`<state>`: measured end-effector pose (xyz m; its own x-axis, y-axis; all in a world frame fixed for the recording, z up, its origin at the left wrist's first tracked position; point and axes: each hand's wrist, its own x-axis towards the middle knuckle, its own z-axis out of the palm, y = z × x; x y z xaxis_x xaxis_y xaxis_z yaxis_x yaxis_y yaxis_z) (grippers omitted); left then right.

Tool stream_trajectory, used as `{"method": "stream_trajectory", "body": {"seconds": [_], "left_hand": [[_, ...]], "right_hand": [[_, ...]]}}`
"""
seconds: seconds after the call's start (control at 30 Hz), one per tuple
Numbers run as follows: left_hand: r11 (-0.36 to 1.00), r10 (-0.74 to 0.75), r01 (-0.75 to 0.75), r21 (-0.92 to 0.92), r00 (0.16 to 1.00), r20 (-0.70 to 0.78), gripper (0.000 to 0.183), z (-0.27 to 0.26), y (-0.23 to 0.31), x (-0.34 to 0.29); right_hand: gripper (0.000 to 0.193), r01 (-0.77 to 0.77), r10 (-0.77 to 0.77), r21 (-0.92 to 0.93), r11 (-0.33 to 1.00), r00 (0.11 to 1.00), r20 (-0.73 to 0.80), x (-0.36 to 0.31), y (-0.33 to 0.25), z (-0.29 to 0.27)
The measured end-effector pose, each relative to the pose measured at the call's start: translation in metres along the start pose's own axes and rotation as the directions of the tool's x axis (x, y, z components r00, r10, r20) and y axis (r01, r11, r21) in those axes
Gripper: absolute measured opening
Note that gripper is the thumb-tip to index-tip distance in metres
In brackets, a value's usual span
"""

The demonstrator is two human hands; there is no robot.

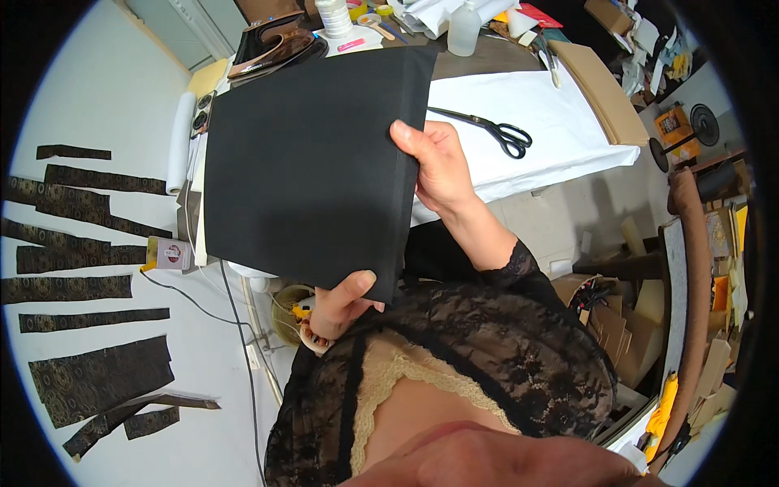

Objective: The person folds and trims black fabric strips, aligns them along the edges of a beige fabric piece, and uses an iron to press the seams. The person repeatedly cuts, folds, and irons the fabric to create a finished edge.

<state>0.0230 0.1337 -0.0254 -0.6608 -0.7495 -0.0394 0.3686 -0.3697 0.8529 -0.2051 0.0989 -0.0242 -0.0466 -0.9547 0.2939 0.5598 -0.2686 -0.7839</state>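
A large, flat black panel (304,166) is held up at a tilt over the near side of the table, a narrow strip along its right side angled like a folded edge. I cannot tell what it is made of. My right hand (442,166) grips that right edge, thumb on the front face and fingers behind. At the near right corner my left hand (337,304) closes on the panel, thumb in front, the other fingers mostly hidden. Black-handled scissors (495,130) lie on white sheeting (560,105) right of the panel, their blade tips close to its edge.
An iron (276,49), a white bottle (335,18) and a translucent bottle (464,31) stand along the table's far side. Brown cardboard (596,89) lies at the right end. Several dark patterned strips (65,288) hang on the left wall, near loose cords (235,321).
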Motion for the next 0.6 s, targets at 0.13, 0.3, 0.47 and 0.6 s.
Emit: {"method": "stream_trajectory", "body": {"seconds": [0.13,0.3,0.47,0.6], "left_hand": [[0.993,0.058,-0.036,-0.115,0.98,0.19,0.016,-0.013,-0.011,-0.004],[0.996,0.029,-0.041,0.085,0.99,0.138,0.026,-0.01,-0.006,-0.004],[0.991,-0.003,-0.016,0.135,0.99,0.142,0.022,-0.017,-0.013,-0.002],[0.993,0.048,-0.061,0.097,0.99,0.135,0.014,-0.036,-0.021,-0.002]], "right_hand": [[0.024,0.125,-0.13,-0.038,0.991,0.969,-0.211,0.013,-0.014,0.013],[0.025,0.167,-0.19,-0.111,0.98,0.95,-0.248,0.016,-0.014,0.013],[0.022,0.174,-0.171,-0.016,0.985,0.945,-0.277,0.015,-0.016,0.007],[0.021,0.127,-0.121,0.004,0.992,0.954,-0.275,0.012,-0.021,0.026]]}}
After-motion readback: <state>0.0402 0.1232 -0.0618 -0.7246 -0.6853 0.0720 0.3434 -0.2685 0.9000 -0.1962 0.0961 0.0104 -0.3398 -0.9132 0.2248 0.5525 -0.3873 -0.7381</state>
